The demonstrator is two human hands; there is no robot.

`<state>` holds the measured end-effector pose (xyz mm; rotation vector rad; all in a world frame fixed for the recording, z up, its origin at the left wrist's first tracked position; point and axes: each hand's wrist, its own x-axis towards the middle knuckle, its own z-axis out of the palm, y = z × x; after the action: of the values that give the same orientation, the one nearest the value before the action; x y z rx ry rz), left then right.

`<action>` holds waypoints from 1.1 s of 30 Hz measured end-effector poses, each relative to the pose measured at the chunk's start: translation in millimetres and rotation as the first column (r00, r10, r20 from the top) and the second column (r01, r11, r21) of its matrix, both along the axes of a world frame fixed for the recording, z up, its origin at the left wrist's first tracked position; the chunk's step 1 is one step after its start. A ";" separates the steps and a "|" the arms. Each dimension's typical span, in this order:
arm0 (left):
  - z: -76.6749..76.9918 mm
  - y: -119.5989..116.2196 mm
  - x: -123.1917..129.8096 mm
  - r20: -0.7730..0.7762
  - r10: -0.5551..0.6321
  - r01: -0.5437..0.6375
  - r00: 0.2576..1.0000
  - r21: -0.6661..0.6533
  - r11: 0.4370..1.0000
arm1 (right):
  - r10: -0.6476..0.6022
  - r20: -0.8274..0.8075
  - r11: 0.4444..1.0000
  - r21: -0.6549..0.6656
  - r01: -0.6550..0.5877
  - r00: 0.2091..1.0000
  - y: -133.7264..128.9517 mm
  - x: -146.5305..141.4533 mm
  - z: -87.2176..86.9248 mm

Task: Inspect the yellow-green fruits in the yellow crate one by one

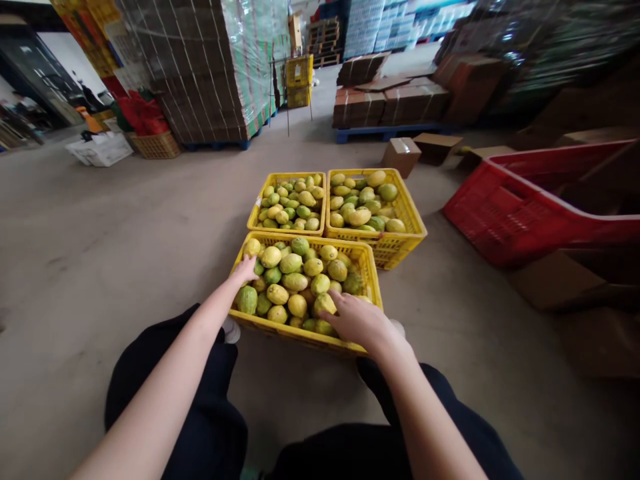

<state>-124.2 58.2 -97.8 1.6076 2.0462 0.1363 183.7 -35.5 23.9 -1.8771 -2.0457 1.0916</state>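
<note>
A yellow plastic crate (376,283) full of oval yellow-green fruits (295,281) stands on the floor between my legs. My left hand (246,269) is at the crate's left side, thumb stretched over the fruits and fingers apart near the rim. Over the right front part of the fruits lies my right hand (357,319), its fingers spread, touching or just above a yellow fruit (325,304). Neither hand has a fruit lifted. Right behind this crate are two more yellow crates, a left one (251,212) and a right one (407,241), both holding similar fruits.
To the right stands a red crate (515,213) with cardboard boxes (565,283) beside it. Farther back are a small carton (401,155), flattened cardboard on a blue pallet (370,135) and a tall wrapped stack (200,73). A white basket (103,150) sits far left.
</note>
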 end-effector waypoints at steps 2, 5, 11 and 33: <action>-0.9 1.4 0.7 -0.028 -0.004 0.004 1.000 0.004 1.000 | 0.081 0.116 0.997 0.002 -0.082 0.990 -1.5 1.8 8.2; 7.1 2.5 -1.1 -0.065 -0.046 0.046 0.997 -0.005 0.999 | 0.226 0.288 0.972 -0.004 -0.234 0.931 -3.1 3.2 20.0; 58.6 -7.6 6.5 -0.039 -0.247 0.245 0.968 -0.049 0.968 | 0.323 0.312 0.936 0.033 -0.350 0.893 0.4 -2.2 22.3; 1.7 -80.5 -39.7 0.168 0.008 -0.045 0.986 0.221 0.974 | -0.289 -0.831 0.870 -0.021 0.492 0.475 13.5 -25.0 -7.0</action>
<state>-164.0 -22.3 -96.1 1.6396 1.9794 0.5115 158.7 -22.0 16.9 -1.2277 -1.0547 1.2010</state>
